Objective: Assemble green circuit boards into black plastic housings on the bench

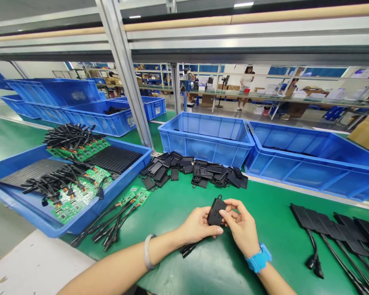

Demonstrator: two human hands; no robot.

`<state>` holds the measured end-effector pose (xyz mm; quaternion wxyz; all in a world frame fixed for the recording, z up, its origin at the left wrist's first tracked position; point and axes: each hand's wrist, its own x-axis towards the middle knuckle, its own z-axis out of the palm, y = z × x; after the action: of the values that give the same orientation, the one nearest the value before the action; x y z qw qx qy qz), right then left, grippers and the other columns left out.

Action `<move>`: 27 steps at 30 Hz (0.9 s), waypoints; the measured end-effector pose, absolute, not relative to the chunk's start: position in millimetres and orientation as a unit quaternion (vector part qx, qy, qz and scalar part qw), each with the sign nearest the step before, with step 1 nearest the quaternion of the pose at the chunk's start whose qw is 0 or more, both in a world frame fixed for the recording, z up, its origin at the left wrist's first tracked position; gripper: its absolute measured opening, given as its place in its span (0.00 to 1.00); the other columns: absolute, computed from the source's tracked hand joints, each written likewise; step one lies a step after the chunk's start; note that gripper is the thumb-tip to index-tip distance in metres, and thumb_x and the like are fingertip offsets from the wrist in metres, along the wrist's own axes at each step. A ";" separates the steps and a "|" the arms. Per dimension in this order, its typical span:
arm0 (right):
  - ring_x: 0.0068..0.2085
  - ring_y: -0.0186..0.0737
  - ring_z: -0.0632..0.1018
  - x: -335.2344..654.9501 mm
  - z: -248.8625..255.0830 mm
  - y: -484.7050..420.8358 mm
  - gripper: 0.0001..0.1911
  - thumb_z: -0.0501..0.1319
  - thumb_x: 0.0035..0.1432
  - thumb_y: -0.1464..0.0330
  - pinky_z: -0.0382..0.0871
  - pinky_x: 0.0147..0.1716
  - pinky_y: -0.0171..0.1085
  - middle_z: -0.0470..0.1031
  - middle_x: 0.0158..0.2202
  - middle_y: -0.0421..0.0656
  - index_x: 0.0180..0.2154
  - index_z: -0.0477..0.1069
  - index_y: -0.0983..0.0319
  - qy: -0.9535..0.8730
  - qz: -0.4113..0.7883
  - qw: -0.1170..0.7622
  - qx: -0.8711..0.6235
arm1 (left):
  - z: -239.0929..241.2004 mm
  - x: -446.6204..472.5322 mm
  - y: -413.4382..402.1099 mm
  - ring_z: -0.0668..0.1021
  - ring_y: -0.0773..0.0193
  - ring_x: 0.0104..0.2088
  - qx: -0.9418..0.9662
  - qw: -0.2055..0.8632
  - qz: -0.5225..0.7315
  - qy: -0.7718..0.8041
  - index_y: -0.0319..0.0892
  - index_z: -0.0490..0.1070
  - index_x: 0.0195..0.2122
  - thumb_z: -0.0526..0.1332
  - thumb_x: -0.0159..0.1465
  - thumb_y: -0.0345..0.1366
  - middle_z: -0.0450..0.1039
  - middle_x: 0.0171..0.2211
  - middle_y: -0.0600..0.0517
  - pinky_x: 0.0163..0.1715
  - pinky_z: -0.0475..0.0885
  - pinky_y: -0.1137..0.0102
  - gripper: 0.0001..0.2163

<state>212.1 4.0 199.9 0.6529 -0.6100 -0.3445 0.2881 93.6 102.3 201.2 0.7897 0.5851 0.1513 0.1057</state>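
Observation:
Over the green table, my left hand [197, 224] grips a small black plastic case [216, 212] by its left side and lower edge. A hanging loop sticks up from the top of the case. My right hand [240, 221] holds the case's right side, with the thumb pressed on its front face. A black cable with connector ends [189, 249] shows below my left wrist; whether it joins the case is hidden by my hand. Beyond my hands lies a pile of black plastic case halves [203, 170].
A blue tray [135, 157] at left holds green circuit boards [76, 198] with black cables. Several loose boards [135, 196] lie beside it. Cabled black cases [329, 223] lie at right. Blue bins [206, 145] line the back; a metal post [126, 73] rises there. People stand far off.

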 end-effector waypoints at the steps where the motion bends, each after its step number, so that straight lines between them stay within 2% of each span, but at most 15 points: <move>1: 0.24 0.32 0.73 211.9 200.3 4.4 0.20 0.65 0.49 0.58 0.69 0.23 0.33 0.65 0.29 0.36 0.41 0.64 0.59 -0.340 0.292 0.655 -0.608 | 202.3 93.5 101.7 0.74 0.68 0.26 0.600 0.777 0.107 0.156 0.35 0.70 0.40 0.69 0.49 0.39 0.75 0.34 0.47 0.23 0.69 0.76 0.20; 3: 0.23 0.32 0.72 211.7 201.9 5.1 0.21 0.63 0.51 0.56 0.68 0.21 0.32 0.67 0.30 0.37 0.43 0.63 0.59 -0.328 0.299 0.655 -0.612 | 205.4 92.7 101.0 0.76 0.67 0.27 0.629 0.755 0.107 0.152 0.36 0.69 0.43 0.66 0.53 0.40 0.74 0.34 0.47 0.22 0.69 0.76 0.19; 5: 0.21 0.31 0.69 212.7 203.8 5.5 0.20 0.58 0.55 0.53 0.65 0.20 0.31 0.68 0.28 0.38 0.43 0.64 0.60 -0.331 0.323 0.636 -0.618 | 208.7 91.1 101.0 0.77 0.65 0.30 0.650 0.741 0.105 0.133 0.38 0.67 0.47 0.63 0.56 0.40 0.73 0.36 0.47 0.25 0.72 0.74 0.19; 9: 0.21 0.32 0.66 216.8 204.9 5.2 0.20 0.53 0.59 0.51 0.60 0.22 0.31 0.63 0.19 0.35 0.30 0.67 0.62 -0.368 0.359 0.595 -0.617 | 209.9 88.9 99.7 0.78 0.63 0.30 0.656 0.737 0.097 0.130 0.39 0.68 0.45 0.62 0.57 0.41 0.72 0.35 0.47 0.29 0.74 0.71 0.16; 11: 0.21 0.33 0.65 216.5 203.7 5.2 0.22 0.51 0.59 0.50 0.60 0.22 0.32 0.62 0.18 0.36 0.29 0.67 0.62 -0.375 0.332 0.576 -0.646 | 205.8 90.0 96.7 0.78 0.63 0.28 0.631 0.756 0.094 0.148 0.38 0.68 0.43 0.63 0.56 0.42 0.72 0.33 0.47 0.27 0.74 0.70 0.17; 12: 0.22 0.35 0.67 215.2 202.6 5.3 0.22 0.50 0.59 0.50 0.62 0.23 0.34 0.64 0.20 0.37 0.31 0.68 0.62 -0.383 0.302 0.559 -0.671 | 202.7 91.2 94.6 0.78 0.63 0.27 0.612 0.770 0.098 0.153 0.38 0.68 0.43 0.64 0.55 0.42 0.73 0.34 0.47 0.27 0.74 0.70 0.18; 14: 0.32 0.42 0.73 211.3 199.6 5.9 0.25 0.49 0.58 0.50 0.68 0.32 0.38 0.71 0.30 0.43 0.43 0.68 0.62 -0.417 0.209 0.507 -0.725 | 195.5 94.3 90.6 0.78 0.63 0.30 0.571 0.801 0.112 0.139 0.40 0.65 0.48 0.67 0.52 0.41 0.73 0.36 0.46 0.31 0.73 0.70 0.24; 16: 0.45 0.48 0.72 208.7 195.4 6.2 0.31 0.50 0.58 0.51 0.68 0.44 0.43 0.69 0.44 0.49 0.57 0.57 0.63 -0.465 0.118 0.442 -0.758 | 189.5 97.4 89.2 0.77 0.63 0.34 0.559 0.816 0.107 0.105 0.43 0.57 0.58 0.69 0.49 0.39 0.73 0.39 0.46 0.34 0.72 0.71 0.36; 18: 0.50 0.49 0.70 212.2 190.1 5.3 0.35 0.48 0.59 0.54 0.66 0.49 0.45 0.64 0.51 0.53 0.63 0.45 0.64 -0.508 0.068 0.378 -0.771 | 189.1 98.3 92.9 0.77 0.61 0.36 0.600 0.793 0.068 0.077 0.45 0.44 0.63 0.70 0.47 0.36 0.72 0.41 0.46 0.35 0.72 0.70 0.46; 20: 0.49 0.49 0.71 224.2 184.2 2.0 0.33 0.43 0.61 0.58 0.67 0.48 0.44 0.63 0.51 0.56 0.63 0.44 0.68 -0.532 0.033 0.304 -0.790 | 198.0 93.4 102.7 0.77 0.58 0.38 0.699 0.710 0.044 0.077 0.45 0.42 0.64 0.68 0.49 0.35 0.71 0.45 0.43 0.35 0.72 0.67 0.46; 23: 0.43 0.56 0.74 251.6 176.4 -7.2 0.29 0.41 0.59 0.66 0.69 0.42 0.49 0.65 0.47 0.62 0.58 0.57 0.75 -0.521 -0.057 0.144 -0.839 | 226.7 66.6 125.0 0.74 0.52 0.45 0.873 0.463 0.089 0.123 0.45 0.55 0.61 0.62 0.55 0.33 0.69 0.49 0.42 0.43 0.70 0.60 0.32; 25: 0.39 0.59 0.75 266.4 173.4 -13.0 0.26 0.41 0.58 0.70 0.70 0.36 0.52 0.67 0.45 0.63 0.54 0.63 0.72 -0.497 -0.130 0.053 -0.856 | 245.9 34.8 141.3 0.73 0.48 0.46 0.930 0.269 0.112 0.226 0.43 0.62 0.55 0.60 0.57 0.32 0.69 0.47 0.41 0.46 0.68 0.57 0.23; 27: 0.41 0.62 0.74 271.3 172.3 -15.0 0.25 0.42 0.57 0.71 0.68 0.35 0.54 0.67 0.46 0.65 0.52 0.66 0.71 -0.484 -0.207 0.026 -0.850 | 256.4 -3.0 156.4 0.74 0.48 0.43 0.911 0.107 0.094 0.388 0.37 0.66 0.50 0.56 0.58 0.27 0.68 0.44 0.39 0.43 0.70 0.57 0.18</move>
<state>271.3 -15.0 172.3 0.0262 -0.8495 -0.4844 -0.2074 -3.0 156.4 256.4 0.1071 0.9108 0.3875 0.0940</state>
